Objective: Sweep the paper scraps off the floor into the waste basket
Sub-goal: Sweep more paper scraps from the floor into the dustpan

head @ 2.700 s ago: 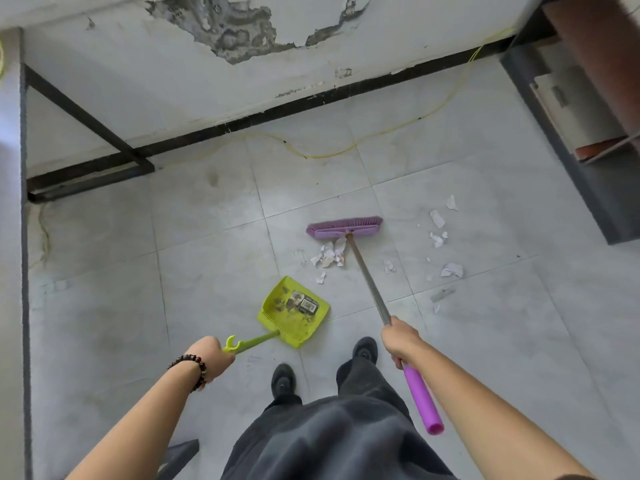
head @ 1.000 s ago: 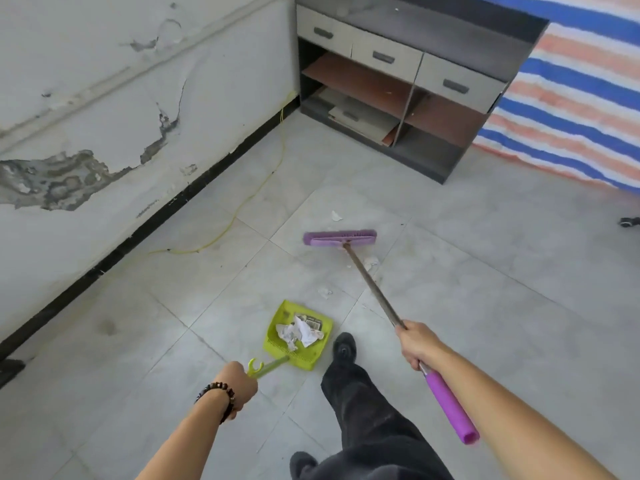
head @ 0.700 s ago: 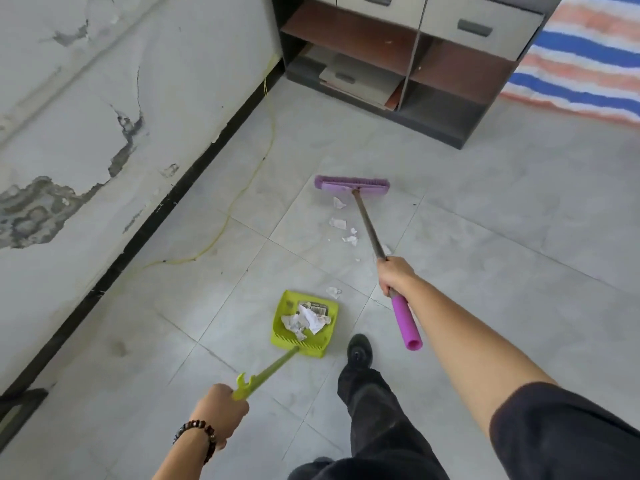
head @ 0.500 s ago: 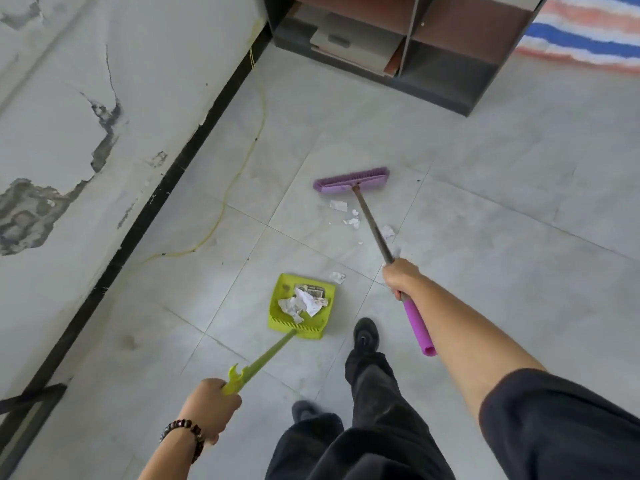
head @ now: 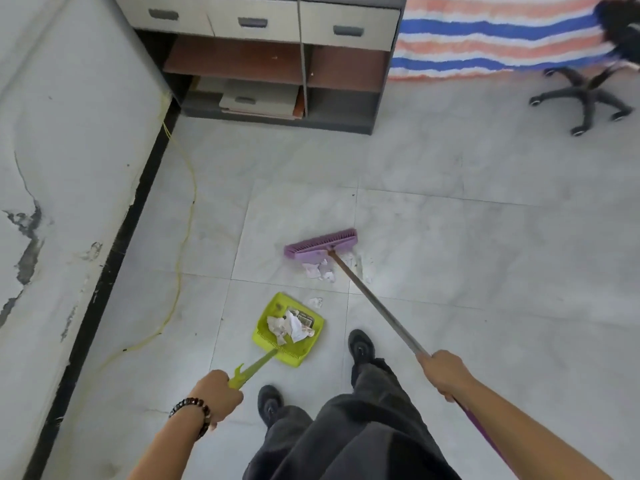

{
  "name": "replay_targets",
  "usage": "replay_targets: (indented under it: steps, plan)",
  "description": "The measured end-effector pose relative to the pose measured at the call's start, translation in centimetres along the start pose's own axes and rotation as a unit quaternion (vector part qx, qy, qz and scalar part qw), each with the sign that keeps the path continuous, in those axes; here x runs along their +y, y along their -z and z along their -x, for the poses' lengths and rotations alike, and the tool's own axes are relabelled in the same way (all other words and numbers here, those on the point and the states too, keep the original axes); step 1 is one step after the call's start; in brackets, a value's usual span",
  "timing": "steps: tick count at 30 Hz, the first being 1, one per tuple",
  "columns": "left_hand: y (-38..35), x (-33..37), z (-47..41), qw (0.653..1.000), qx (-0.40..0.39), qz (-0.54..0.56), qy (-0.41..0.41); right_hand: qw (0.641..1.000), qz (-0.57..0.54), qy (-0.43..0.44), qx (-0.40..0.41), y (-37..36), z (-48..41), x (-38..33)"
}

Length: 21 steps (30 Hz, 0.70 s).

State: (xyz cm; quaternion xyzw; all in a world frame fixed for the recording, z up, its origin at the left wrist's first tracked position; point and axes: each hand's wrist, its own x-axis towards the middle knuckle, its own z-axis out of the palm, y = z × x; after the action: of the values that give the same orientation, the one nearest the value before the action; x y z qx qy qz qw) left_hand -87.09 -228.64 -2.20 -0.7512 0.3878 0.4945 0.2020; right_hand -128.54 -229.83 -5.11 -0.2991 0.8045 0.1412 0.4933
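Fingers [head: 232, 393] of left hand [head: 216, 398] grip dustpan [head: 274, 306] handle, right hand [head: 441, 374] grips broom [head: 320, 243] | broom just dragged scraps [head: 318, 271] nearer, bunched beyond dustpan's far lip | next stroke should load them; basket unseen

- A dustpan [head: 289, 332] lies on the floor [head: 467, 271] just ahead of the shoes [head: 361, 348], paper scraps [head: 287, 325] in it.
- The broom [head: 372, 299] has its head beyond the pan, to the right, with more scraps [head: 318, 270] seemingly touching its near edge.
- A cabinet [head: 277, 64] stands behind, and a chair base [head: 585, 98] far right.
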Motion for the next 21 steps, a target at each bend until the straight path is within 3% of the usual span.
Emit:
replay_targets:
  steps: [6, 10, 14, 18, 21]
  plan:
    - [1.9, -1.7, -1.5, 0.988, 0.095, -0.101, -0.071, 0.995, -0.099, -0.003, 0.026, -4.3, 1.5, -5.2]
    - [2.3, -2.1, -2.0, 0.983, 0.103, -0.122, -0.089, 0.993, -0.115, -0.026, 0.020, -5.1, 0.0, -10.3]
    - [2.1, -2.7, -2.5, 0.984, 0.108, -0.109, -0.091, 0.996, -0.067, 0.014, -0.051, -6.5, -0.6, -12.4]
    - [2.0, -1.5, -2.2, 0.986, 0.109, -0.093, -0.088, 0.987, -0.011, -0.091, -0.133, -10.7, 1.9, -10.0]
    - [2.2, -0.7, -2.2, 0.983, 0.115, -0.111, -0.089, 0.963, -0.165, -0.124, -0.171, -12.3, 5.4, -6.7]
